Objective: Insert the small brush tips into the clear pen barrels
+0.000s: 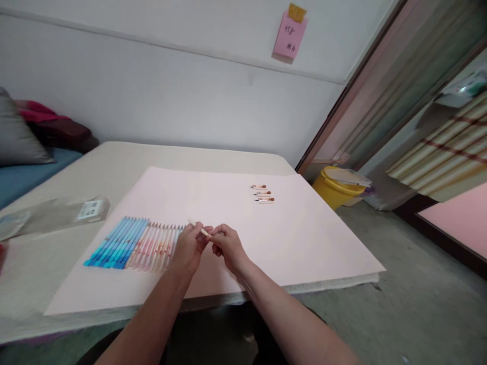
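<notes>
A slim white pen [204, 232] lies slantwise between my two hands above the pink sheet. My left hand [189, 247] is closed around its middle, with one end sticking out at the upper left. At the lower right end, the fingertips of my right hand [227, 244] pinch the pen; the tip there is hidden by the fingers. Just left of my left hand is a row of pale pink patterned pens [154, 247], partly covered by that hand and forearm. Several blue pens [117, 243] lie beside them. Farther back on the right are three short brown-and-white pen parts [262, 193] with dark points.
The pink sheet [304, 238] covers much of the table [125, 152]. A clear plastic bag [57, 215] with a white label lies at the left. Beyond the right edge stands a yellow bucket [335, 190]. A white wall [171, 91] rises behind.
</notes>
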### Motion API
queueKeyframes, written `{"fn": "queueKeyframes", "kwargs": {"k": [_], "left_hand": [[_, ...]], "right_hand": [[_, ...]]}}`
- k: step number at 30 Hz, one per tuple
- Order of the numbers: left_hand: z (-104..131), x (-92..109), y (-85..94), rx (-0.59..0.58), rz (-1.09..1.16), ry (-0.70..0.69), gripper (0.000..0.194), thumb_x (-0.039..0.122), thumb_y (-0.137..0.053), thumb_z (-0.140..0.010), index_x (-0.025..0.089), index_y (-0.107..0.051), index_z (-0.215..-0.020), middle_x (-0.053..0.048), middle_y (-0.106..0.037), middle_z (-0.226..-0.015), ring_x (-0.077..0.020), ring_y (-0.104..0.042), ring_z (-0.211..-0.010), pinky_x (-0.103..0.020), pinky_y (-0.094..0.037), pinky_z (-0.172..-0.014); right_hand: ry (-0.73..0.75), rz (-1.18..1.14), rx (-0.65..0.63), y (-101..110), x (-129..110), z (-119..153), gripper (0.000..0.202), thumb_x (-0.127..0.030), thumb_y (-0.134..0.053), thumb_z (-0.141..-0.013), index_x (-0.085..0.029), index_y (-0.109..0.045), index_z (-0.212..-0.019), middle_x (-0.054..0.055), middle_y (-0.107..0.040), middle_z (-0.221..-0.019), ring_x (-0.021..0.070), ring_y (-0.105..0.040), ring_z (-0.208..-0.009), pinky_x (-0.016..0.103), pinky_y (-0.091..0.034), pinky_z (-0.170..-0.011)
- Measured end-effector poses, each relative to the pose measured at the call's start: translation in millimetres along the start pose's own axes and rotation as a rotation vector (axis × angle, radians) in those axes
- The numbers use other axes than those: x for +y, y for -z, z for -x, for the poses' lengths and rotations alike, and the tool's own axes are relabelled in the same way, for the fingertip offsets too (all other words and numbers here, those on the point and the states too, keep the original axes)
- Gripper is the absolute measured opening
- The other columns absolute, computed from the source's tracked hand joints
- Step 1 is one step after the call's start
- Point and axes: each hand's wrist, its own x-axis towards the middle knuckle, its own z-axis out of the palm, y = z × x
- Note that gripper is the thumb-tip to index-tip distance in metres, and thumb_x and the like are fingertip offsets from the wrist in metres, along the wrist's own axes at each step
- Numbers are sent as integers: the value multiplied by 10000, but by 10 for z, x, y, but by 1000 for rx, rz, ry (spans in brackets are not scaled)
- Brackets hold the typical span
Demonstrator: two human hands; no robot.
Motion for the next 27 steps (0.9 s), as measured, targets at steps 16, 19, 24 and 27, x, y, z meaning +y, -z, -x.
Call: {"fn": "queueKeyframes", "kwargs": {"k": [16, 19, 24, 27], "left_hand": [[-25, -10, 6, 15, 1, -2, 101, 184, -570, -770, 116, -507, -728, -92, -636, -710, -110, -573, -568, -210, -468, -507], [-32, -13, 12, 33, -4, 2, 92, 176, -571, -767, 121, -505, -734, -87, -633, -711, -115, -582, -582, -196, -454, -487], [-36, -16, 15, 28, -3, -3, 90, 179, -566, -771, 116, -514, -733, -82, -627, -705, -106, -573, -564, -186, -446, -473], [-38, -12, 12, 31, 4, -4, 88, 175, -567, -771, 117, -512, -734, -84, -630, -709, -103, -572, -560, -189, -455, -483]], "right_hand": [[-49, -42, -32, -25, -14, 5, 155, -213, -577, -636, -181, -481, -753, -62, -519, -477, 91, -476, -370, 182, -288, -346], [-15, -33, -40, -23, -1, -4, 185, -228, -608, -640, -182, -479, -763, -69, -515, -480, 90, -477, -374, 184, -294, -349], [-14, -37, -36, -29, 4, -15, 187, -223, -611, -645, -180, -478, -770, -73, -507, -463, 91, -477, -366, 178, -287, -342], [-17, -57, -35, -36, 12, -18, 182, -207, -604, -640, -180, -477, -768, -72, -513, -471, 87, -481, -366, 176, -294, -345]]}}
